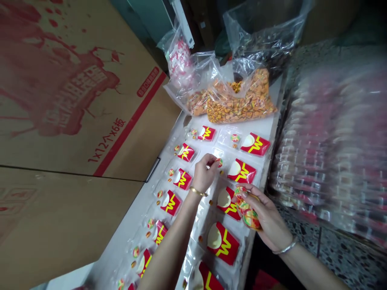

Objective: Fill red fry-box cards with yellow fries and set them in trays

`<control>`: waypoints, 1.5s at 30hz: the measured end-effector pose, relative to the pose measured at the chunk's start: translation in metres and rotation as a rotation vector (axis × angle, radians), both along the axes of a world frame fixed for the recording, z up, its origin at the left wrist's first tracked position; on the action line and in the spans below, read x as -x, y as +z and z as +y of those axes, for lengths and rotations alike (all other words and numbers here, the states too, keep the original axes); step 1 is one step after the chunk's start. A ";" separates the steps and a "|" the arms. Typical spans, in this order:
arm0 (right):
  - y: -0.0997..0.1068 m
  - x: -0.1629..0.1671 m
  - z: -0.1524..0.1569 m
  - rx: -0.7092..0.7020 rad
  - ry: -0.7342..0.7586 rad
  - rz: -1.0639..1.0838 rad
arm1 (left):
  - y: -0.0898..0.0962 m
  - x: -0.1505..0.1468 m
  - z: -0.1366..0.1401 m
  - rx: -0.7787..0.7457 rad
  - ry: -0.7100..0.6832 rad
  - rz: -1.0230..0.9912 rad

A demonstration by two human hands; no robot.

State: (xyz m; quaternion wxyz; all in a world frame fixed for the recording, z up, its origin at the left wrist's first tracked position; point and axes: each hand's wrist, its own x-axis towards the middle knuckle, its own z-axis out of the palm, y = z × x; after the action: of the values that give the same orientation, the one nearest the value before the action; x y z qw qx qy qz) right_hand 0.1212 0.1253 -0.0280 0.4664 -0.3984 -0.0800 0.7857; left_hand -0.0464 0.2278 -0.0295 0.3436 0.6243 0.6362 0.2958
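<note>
My left hand [206,172] reaches over the clear plastic tray, fingers pinched at a small round multicoloured piece [219,162] beside a red fry-box shape with a yellow M [242,171]. In my right hand [267,219] is a bunch of round, pizza-patterned pieces [250,215], held above the tray's right-hand column. Under that hand lies another red fry-box shape [226,200], partly covered by it. The clear tray [198,219] has red shapes in its larger hollows and small round pieces in some of its smaller ones. My left forearm hides part of the left column.
Clear bags of small orange pieces [238,106] lie at the table's far end, near a bag of pink-and-white items [180,64]. A large printed cardboard box [69,88] stands along the left. Blurred stacks of filled clear trays [332,149] rise at the right above a speckled floor [341,249].
</note>
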 end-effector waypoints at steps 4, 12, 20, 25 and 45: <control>-0.002 -0.002 0.000 0.016 -0.028 -0.032 | -0.018 -0.009 0.012 -0.019 -0.070 0.336; 0.001 -0.001 -0.003 0.012 -0.012 -0.043 | 0.002 -0.017 -0.011 -0.067 -0.028 0.419; 0.009 0.012 -0.022 -0.019 0.113 -0.033 | 0.039 -0.003 -0.105 0.216 -0.168 -0.152; 0.007 0.015 -0.044 0.144 0.316 0.068 | 0.022 0.025 -0.113 0.075 0.142 -0.101; 0.011 0.020 -0.062 0.090 0.331 -0.039 | 0.036 0.017 -0.154 0.094 -0.179 0.094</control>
State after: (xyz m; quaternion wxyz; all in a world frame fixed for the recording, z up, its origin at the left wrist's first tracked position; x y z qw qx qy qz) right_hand 0.1015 0.0630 -0.0175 0.3104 -0.4154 -0.1182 0.8469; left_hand -0.0633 0.0742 0.0065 0.3672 0.6750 0.6065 0.2042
